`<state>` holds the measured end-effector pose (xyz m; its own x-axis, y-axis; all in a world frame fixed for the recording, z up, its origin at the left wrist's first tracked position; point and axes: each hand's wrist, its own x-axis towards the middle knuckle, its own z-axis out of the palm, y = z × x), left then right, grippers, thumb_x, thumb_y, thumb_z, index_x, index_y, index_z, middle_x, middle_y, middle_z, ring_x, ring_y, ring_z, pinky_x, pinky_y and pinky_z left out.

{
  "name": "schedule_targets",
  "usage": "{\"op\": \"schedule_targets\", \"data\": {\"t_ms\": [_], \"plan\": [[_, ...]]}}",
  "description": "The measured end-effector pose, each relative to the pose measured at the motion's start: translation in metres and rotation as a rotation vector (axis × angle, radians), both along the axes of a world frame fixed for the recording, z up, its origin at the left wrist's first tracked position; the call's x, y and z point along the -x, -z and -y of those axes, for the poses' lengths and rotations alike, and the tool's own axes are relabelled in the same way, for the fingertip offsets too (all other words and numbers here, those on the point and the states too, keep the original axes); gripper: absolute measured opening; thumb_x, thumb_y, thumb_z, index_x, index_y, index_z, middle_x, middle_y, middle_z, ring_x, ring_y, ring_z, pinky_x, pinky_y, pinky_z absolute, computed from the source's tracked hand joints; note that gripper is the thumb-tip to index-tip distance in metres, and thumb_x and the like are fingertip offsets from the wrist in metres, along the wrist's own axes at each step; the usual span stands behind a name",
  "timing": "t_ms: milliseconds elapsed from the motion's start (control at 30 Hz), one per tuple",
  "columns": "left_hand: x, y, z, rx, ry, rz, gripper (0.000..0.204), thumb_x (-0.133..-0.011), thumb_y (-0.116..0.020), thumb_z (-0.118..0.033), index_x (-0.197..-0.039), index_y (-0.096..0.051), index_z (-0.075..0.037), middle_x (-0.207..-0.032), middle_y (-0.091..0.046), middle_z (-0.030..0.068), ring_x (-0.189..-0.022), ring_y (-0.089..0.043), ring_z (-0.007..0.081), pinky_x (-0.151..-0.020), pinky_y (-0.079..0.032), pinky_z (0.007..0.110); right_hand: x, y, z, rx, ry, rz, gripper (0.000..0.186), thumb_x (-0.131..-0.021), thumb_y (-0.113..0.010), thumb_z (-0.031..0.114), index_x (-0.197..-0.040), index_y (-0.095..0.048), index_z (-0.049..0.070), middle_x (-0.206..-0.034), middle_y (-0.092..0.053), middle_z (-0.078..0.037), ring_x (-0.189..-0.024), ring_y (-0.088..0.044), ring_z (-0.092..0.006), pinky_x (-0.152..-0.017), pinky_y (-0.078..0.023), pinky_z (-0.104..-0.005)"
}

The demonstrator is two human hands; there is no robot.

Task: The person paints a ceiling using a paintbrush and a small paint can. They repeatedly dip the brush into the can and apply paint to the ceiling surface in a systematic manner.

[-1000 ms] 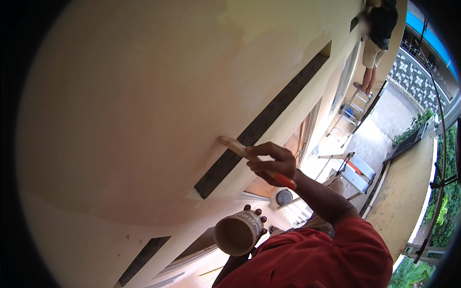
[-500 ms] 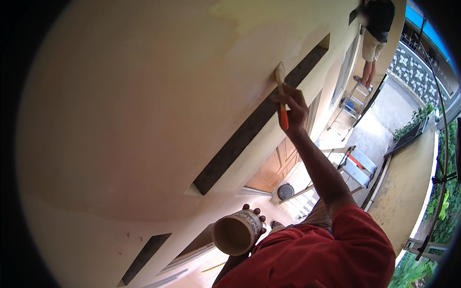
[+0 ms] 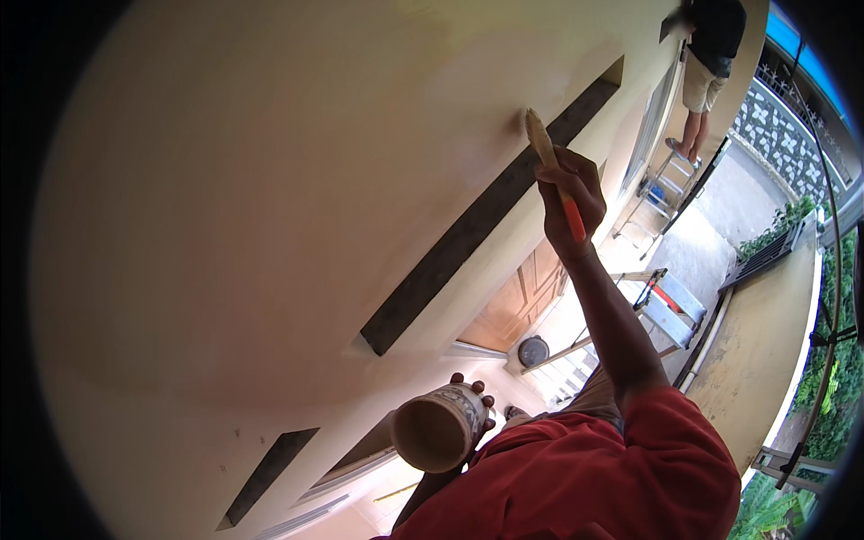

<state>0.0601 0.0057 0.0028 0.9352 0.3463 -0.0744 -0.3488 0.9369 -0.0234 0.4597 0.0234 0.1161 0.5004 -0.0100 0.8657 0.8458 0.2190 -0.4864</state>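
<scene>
Wall (image 3: 252,234) with dark slots (image 3: 481,223) flanks a concrete path (image 3: 720,207).

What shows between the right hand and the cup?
In the head view, mainly the brown door, in the background beyond the right hand and cup; nothing held shows in that gap.

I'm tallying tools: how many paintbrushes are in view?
1: the paintbrush in the right hand, its bristle end by the wall. I can't make out the hands of the co-worker, so another may be hidden.
</scene>
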Motion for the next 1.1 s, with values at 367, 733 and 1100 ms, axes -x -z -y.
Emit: {"op": "schedule_targets", "data": {"t_ms": [367,733,1100], "plan": [[0.033,0.013,0.005,0.087,-0.096,0.093,0.079,-0.104,-0.071,-0.053,-0.167,-0.046,-0.015,-0.156,-0.046,0.0256,-0.147,-0.045,0.0482,-0.109,-0.054,0.068,0.156,0.031,-0.002,0.139,-0.821,0.338,0.019,-0.085,-0.093,0.004,-0.100,-0.083,0.007,-0.127,-0.073,-0.023,-0.110,-0.078,-0.0347,-0.087,-0.068,-0.0391],[0.042,0.001,0.006,-0.007,-0.159,0.048,0.075,-0.105,-0.070,-0.052,-0.167,-0.044,-0.017,-0.152,-0.049,0.0197,-0.142,-0.049,0.0407,-0.103,-0.056,0.061,-0.024,0.014,0.018,-0.010,-0.241,-0.084,0.019,-0.096,-0.079,-0.008,-0.107,-0.072,0.005,-0.126,-0.076,-0.018,-0.117,-0.076,-0.0307,-0.100,-0.062,-0.0404],[0.046,0.009,0.008,-0.641,-0.168,-0.560,0.072,-0.105,-0.072,-0.047,-0.166,-0.045,-0.019,-0.151,-0.048,0.0183,-0.140,-0.046,0.0379,-0.105,-0.056,0.063,0.178,-0.019,-0.014,0.101,-0.602,0.548,0.023,-0.082,-0.093,0.005,-0.102,-0.082,0.004,-0.120,-0.075,-0.024,-0.104,-0.079,-0.0353,-0.083,-0.068,-0.0409]]}}
